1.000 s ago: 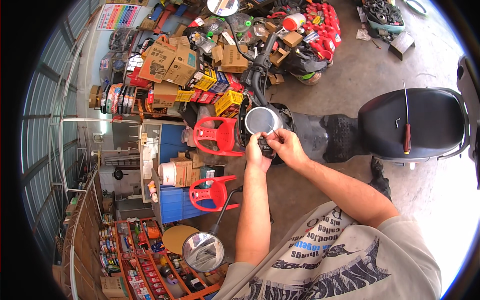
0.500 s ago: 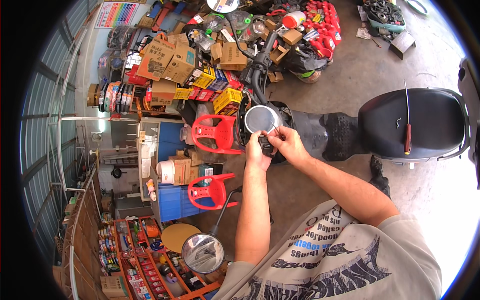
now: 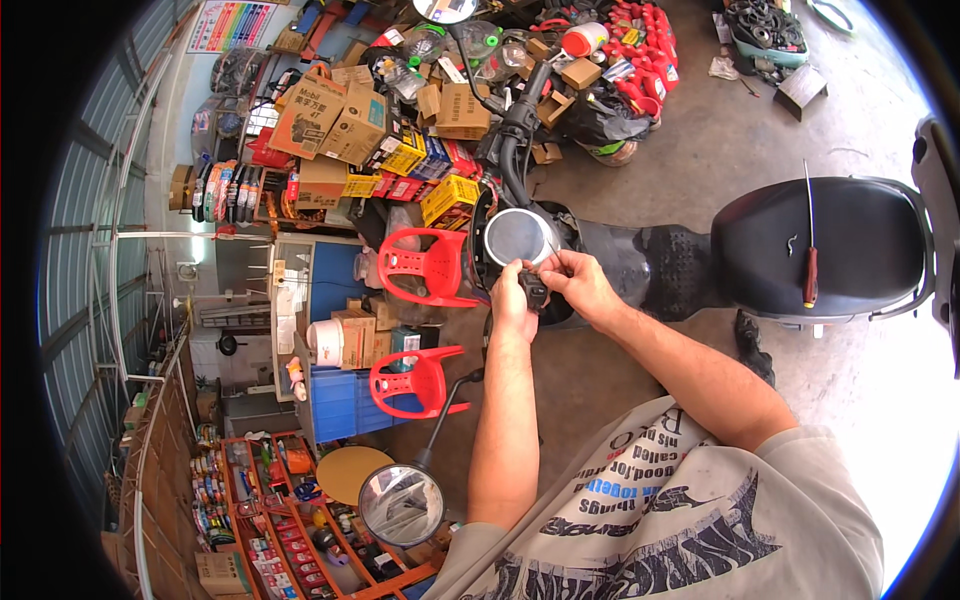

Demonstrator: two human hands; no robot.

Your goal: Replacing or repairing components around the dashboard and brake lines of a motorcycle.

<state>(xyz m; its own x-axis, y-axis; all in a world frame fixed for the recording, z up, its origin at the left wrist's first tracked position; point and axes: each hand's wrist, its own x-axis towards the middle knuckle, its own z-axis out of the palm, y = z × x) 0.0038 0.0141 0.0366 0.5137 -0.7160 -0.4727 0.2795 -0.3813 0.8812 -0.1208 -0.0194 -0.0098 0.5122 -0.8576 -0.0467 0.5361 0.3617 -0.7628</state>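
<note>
Holding a small black part (image 3: 535, 291) in the left hand (image 3: 515, 305), with fingers curled nearly closed against its left side and with the fingertips raised toward the near edge of a round grey disc (image 3: 515, 237) with a pale rim. Reaching in from the right with the right hand (image 3: 577, 285), drawn to a close pinch of thumb and forefinger just above the same part and close beside the left fingertips. Too small to tell what, if anything, sits in that pinch. Placed, as to the part, between both hands: right of the left fingers, left of the right palm, just below the disc's near edge. Partly covered, so impossible to tell whether loose or fixed to the motorbike (image 3: 610, 262).

Past the disc's far edge, with a black handlebar (image 3: 516, 140) in view. Well to the right, with a red-handled screwdriver (image 3: 811, 275) laid across the black seat (image 3: 870, 250), handle by the near edge, tip past the far edge. Just left of it, near the seat's middle, with a small bent metal piece (image 3: 791, 245). Left of both hands and well apart, with two red plastic chairs (image 3: 440, 265).
</note>
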